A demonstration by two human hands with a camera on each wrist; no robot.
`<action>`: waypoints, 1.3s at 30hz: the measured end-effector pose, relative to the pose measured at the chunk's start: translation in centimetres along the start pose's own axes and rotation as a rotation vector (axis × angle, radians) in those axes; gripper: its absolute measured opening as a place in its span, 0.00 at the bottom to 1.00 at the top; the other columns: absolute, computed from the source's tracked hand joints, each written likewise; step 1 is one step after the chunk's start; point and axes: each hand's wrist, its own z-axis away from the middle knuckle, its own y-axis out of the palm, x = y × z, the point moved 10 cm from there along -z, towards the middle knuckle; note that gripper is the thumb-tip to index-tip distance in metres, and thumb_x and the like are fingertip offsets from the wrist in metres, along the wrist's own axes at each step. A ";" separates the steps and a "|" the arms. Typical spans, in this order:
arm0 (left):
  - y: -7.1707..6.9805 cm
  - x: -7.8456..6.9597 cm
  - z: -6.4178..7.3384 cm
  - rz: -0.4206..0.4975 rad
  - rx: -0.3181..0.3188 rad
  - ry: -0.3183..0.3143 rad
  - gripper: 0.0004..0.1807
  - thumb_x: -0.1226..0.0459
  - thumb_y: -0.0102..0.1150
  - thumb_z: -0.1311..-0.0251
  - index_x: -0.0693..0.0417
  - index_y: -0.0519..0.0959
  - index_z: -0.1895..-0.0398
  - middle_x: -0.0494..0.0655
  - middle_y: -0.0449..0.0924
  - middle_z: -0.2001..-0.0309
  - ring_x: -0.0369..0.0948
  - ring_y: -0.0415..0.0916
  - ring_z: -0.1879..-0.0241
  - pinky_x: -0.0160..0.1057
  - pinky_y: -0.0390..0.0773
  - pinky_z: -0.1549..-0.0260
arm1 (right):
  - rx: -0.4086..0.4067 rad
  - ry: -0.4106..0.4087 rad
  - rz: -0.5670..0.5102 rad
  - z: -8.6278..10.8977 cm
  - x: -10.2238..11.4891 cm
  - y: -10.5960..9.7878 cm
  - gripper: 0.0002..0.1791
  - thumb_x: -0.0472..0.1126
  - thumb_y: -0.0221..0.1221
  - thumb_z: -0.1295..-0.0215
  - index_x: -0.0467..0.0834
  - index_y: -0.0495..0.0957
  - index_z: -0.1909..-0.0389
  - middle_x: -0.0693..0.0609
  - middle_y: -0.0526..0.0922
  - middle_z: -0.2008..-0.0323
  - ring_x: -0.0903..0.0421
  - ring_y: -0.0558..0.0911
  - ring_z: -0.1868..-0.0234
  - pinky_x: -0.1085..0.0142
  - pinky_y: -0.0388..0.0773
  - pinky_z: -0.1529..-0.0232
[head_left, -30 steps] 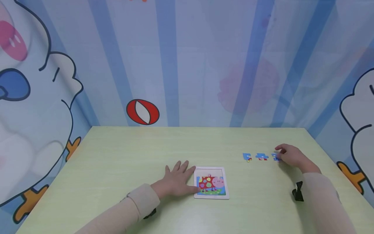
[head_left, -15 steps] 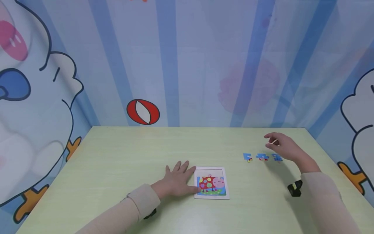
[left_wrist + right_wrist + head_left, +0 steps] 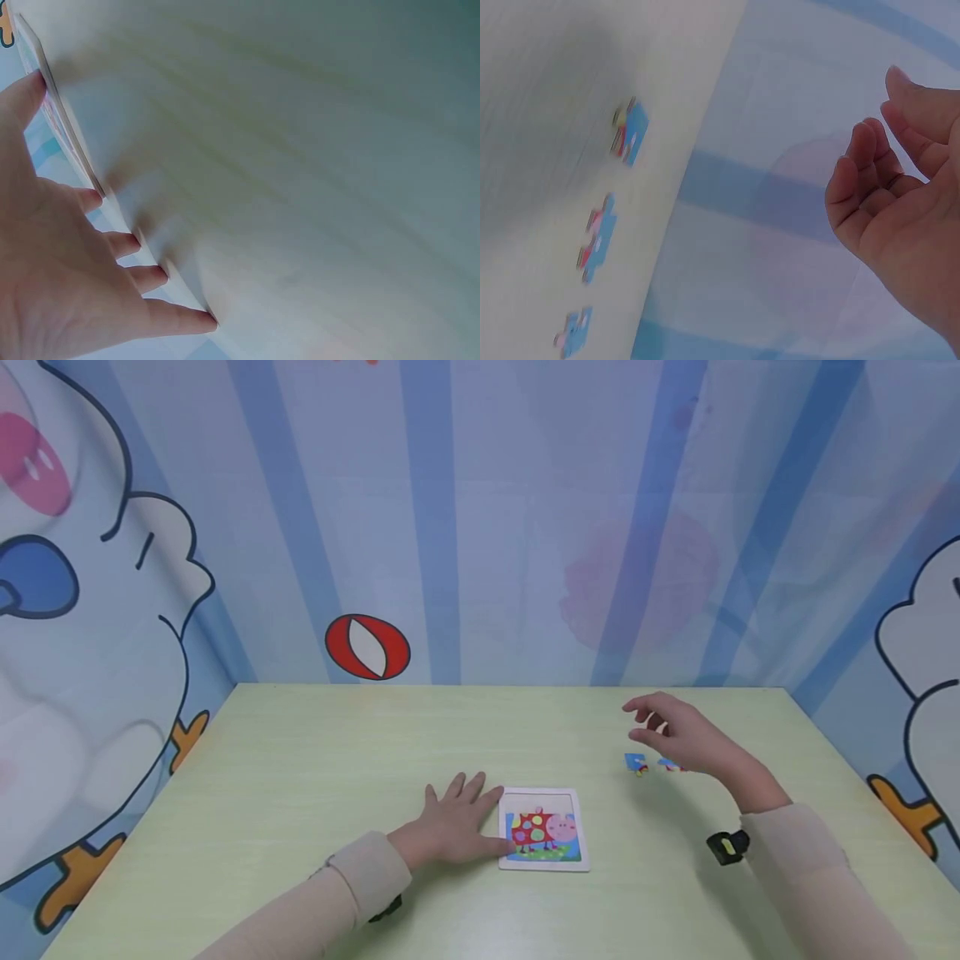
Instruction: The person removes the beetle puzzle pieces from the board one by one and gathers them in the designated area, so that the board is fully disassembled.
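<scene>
A white-framed jigsaw puzzle point(image 3: 543, 829) lies flat on the table, its picture showing a pink pig and a red spotted shape; a pale strip runs along the top inside the frame. My left hand point(image 3: 456, 827) rests spread at its left edge, thumb on the lower left corner and forefinger at the upper left one. Raised over the table at the right, my right hand point(image 3: 678, 735) holds nothing, its fingers loosely curled. Below it lie a blue corner piece point(image 3: 632, 133), a middle puzzle piece point(image 3: 598, 240) and a third puzzle piece point(image 3: 574, 332), all apart; the hand hides the third in the head view.
The pale wooden table point(image 3: 337, 735) ends at a blue striped backdrop point(image 3: 510, 527) with cartoon prints. A black wrist strap point(image 3: 727, 847) hangs below the right sleeve.
My right hand has let go of the rightmost puzzle piece, risen and moved left above the row of pieces. The left hand stays in place on the puzzle frame.
</scene>
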 end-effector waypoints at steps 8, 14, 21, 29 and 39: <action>0.0 0.0 0.0 0.003 -0.001 0.003 0.47 0.34 0.52 0.44 0.43 0.55 0.25 0.52 0.45 0.23 0.57 0.39 0.25 0.72 0.41 0.37 | 0.050 -0.110 -0.022 -0.5 4.0 2.9 0.19 0.37 0.59 0.33 0.37 0.72 0.44 0.49 0.76 0.57 0.55 0.74 0.60 0.64 0.74 0.62; 0.1 0.0 0.0 -0.011 0.001 -0.003 0.47 0.34 0.52 0.44 0.43 0.56 0.25 0.52 0.46 0.23 0.57 0.40 0.25 0.72 0.42 0.37 | 0.114 -0.147 -0.038 -0.8 5.7 5.8 0.18 0.38 0.61 0.34 0.39 0.73 0.45 0.50 0.76 0.59 0.57 0.74 0.61 0.66 0.75 0.63; 0.2 0.1 -0.1 -0.022 0.005 -0.012 0.47 0.33 0.51 0.45 0.42 0.56 0.25 0.52 0.46 0.23 0.57 0.40 0.25 0.72 0.43 0.37 | 0.192 -0.172 -0.061 -1.2 6.8 9.0 0.19 0.39 0.63 0.36 0.39 0.75 0.46 0.48 0.77 0.60 0.58 0.74 0.61 0.68 0.76 0.63; 0.1 0.0 -0.1 -0.023 0.004 -0.006 0.47 0.33 0.51 0.44 0.43 0.56 0.25 0.52 0.46 0.23 0.58 0.40 0.25 0.73 0.42 0.38 | 0.270 -0.147 -0.095 -1.3 7.4 11.8 0.21 0.38 0.63 0.38 0.36 0.74 0.45 0.47 0.78 0.59 0.58 0.75 0.61 0.69 0.77 0.61; 0.0 0.0 0.0 -0.025 0.019 -0.002 0.46 0.33 0.49 0.42 0.43 0.54 0.24 0.52 0.45 0.23 0.58 0.38 0.25 0.73 0.41 0.38 | 0.368 -0.050 -0.116 -1.5 7.2 14.9 0.20 0.37 0.63 0.38 0.38 0.74 0.46 0.50 0.78 0.59 0.56 0.77 0.61 0.64 0.77 0.58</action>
